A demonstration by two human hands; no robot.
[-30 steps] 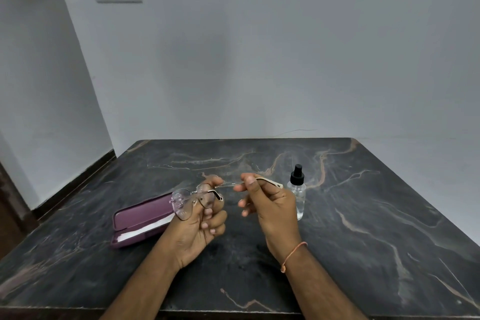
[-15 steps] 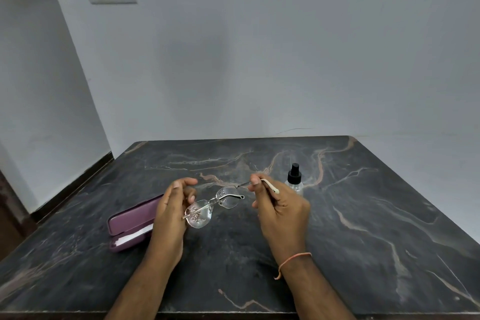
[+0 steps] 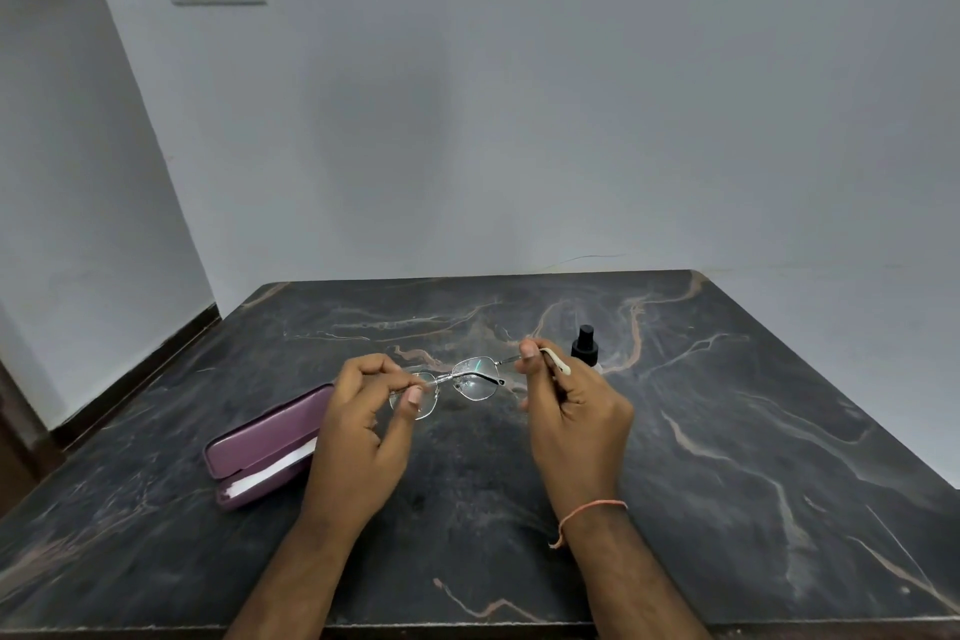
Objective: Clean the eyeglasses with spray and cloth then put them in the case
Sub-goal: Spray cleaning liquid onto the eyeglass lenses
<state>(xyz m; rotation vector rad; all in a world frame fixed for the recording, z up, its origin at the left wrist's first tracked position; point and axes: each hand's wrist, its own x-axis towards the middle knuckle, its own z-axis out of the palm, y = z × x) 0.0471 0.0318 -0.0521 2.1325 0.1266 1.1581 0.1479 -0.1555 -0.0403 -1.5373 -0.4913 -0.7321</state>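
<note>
Since a second ago eyeglasses (image 3: pixel 457 382) swung from bunched in left hand to stretched level between both hands. Left hand (image 3: pixel 363 426) pinches the left lens end with thumb and fingers; right hand (image 3: pixel 571 411) pinches the right temple near its tip. Glasses held above table (image 3: pixel 727 457), between case (image 3: pixel 260 452) and spray bottle (image 3: pixel 586 346). Risk: thin temple bending, or fingers smearing lens. Bottle just behind right hand, easy to knock. Open room front and right.
</note>
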